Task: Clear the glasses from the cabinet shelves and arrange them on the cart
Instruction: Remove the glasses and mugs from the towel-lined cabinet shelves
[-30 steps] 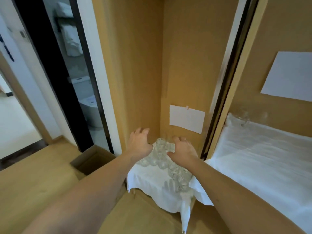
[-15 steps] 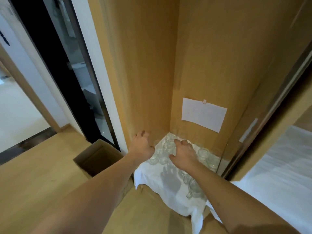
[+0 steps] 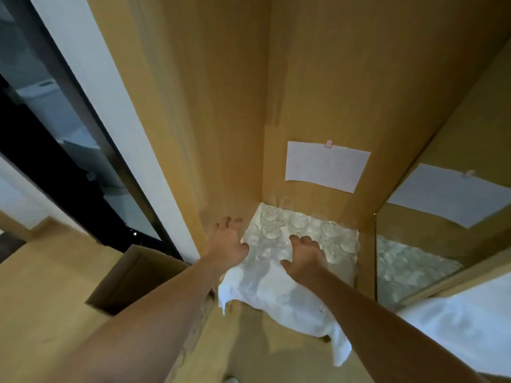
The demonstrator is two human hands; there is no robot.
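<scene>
— Glasses, a whole cluster of clear ones, standing close together on a white cloth that covers the cabinet shelf, pushed into the back left corner.

— Where are the hands?

— Both are reaching in over the cloth. The left hand is at the left edge of the cluster, up against the cabinet's side wall, its fingers spread and bent a little. Its thumb side touches the nearest glasses, but I can't tell whether it grips one.

— And the other?

— The right hand lies palm down over the front middle glasses, fingers curled downward onto them. Whether they close round a glass I can't tell; the hand hides what's under it.

— Anything else in there?

— A white sheet of paper taped to the back panel above the glasses. The cloth hangs over the shelf's front edge, with one corner drooping low on the right. A glass pane at the right shows a reflection of the glasses and paper. On the floor to the left sits an open cardboard box, beside a dark doorway.
</scene>
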